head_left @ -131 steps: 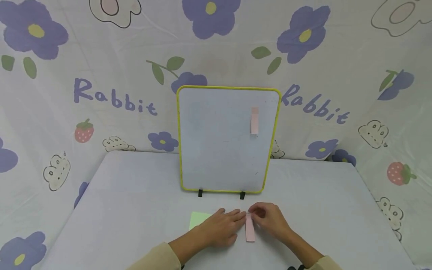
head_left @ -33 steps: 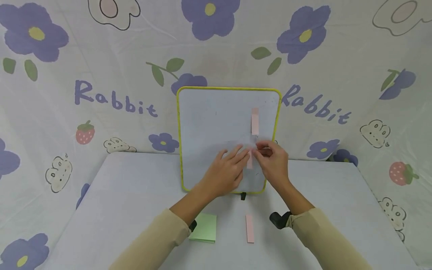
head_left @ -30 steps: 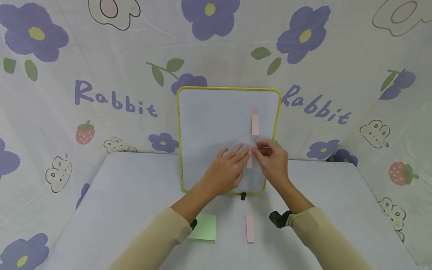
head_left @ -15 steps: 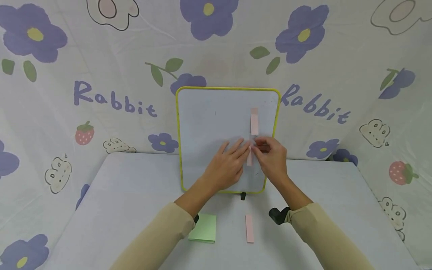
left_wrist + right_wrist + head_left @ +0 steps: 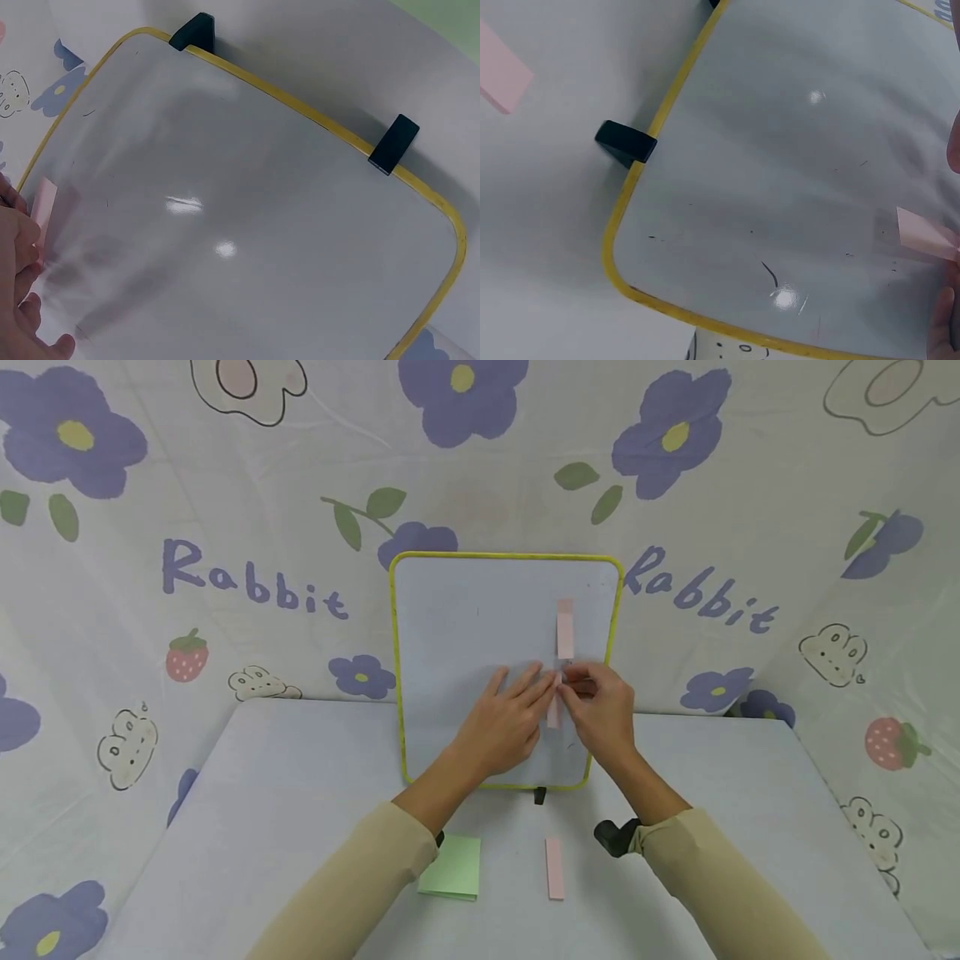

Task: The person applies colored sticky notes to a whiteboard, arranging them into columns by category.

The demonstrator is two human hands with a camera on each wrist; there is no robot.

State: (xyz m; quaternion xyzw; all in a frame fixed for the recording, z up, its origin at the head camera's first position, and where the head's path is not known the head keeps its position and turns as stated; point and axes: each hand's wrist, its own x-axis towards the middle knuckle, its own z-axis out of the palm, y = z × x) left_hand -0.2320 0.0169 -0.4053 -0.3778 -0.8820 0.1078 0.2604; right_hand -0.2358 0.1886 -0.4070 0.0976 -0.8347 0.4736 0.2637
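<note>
A narrow pink sticky note (image 5: pixel 553 714) hangs in front of the whiteboard (image 5: pixel 465 635), its top end between my two hands. My right hand (image 5: pixel 603 710) pinches its upper right edge between thumb and finger. My left hand (image 5: pixel 498 727) holds the upper left edge with index finger and thumb, the other fingers spread near the board; its thumb is partly hidden. In the right wrist view the note's lower end (image 5: pixel 922 234) stands slightly off the board. Just above, another pink sticky note (image 5: pixel 565 631) is stuck to the board.
On the table (image 5: pixel 300 760) in front of the board lie a green sticky note pad (image 5: pixel 453 868) and a narrow pink sticky note pad (image 5: pixel 554 868). Black feet (image 5: pixel 394 144) support the board's yellow frame. A patterned cloth (image 5: pixel 480 485) hangs behind.
Both hands have moved from the pink pad on the table up to the board, bringing a pink note along. Over the last second they have shifted slightly higher, towards the stuck note.
</note>
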